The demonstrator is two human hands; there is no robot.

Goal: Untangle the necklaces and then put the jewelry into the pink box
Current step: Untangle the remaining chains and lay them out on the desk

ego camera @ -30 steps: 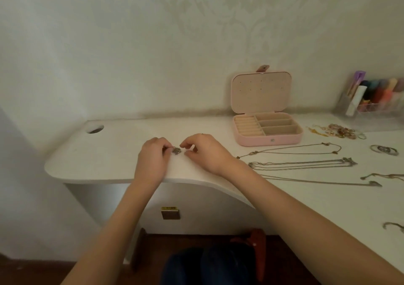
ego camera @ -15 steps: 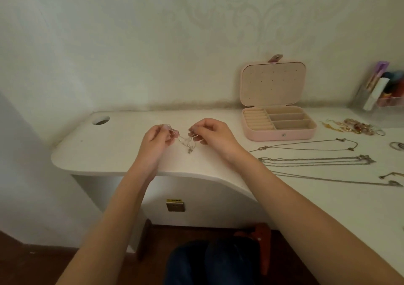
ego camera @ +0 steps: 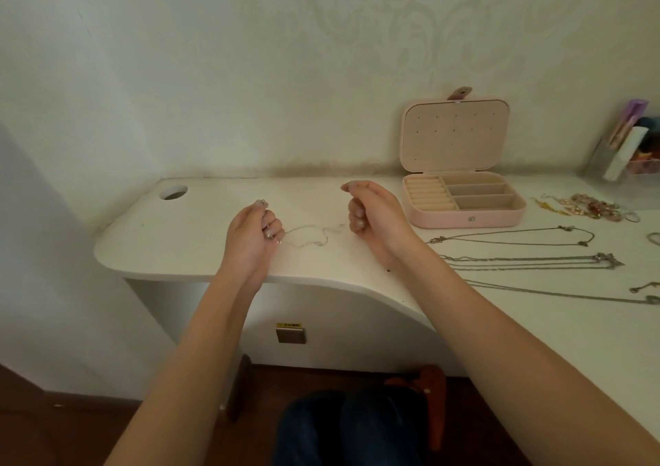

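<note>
On white desk (ego camera: 185, 237), two hands, left hand (ego camera: 251, 237), right hand (ego camera: 371, 212), one chain (ego camera: 310, 235)

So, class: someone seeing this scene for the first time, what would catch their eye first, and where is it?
Probably the two hands raised at the centre, left hand and right hand, stretching a thin silver chain that sags between them above the white desk. Next, the open pink box against the wall, right of the hands, with straightened necklaces lying in front of it.
</note>
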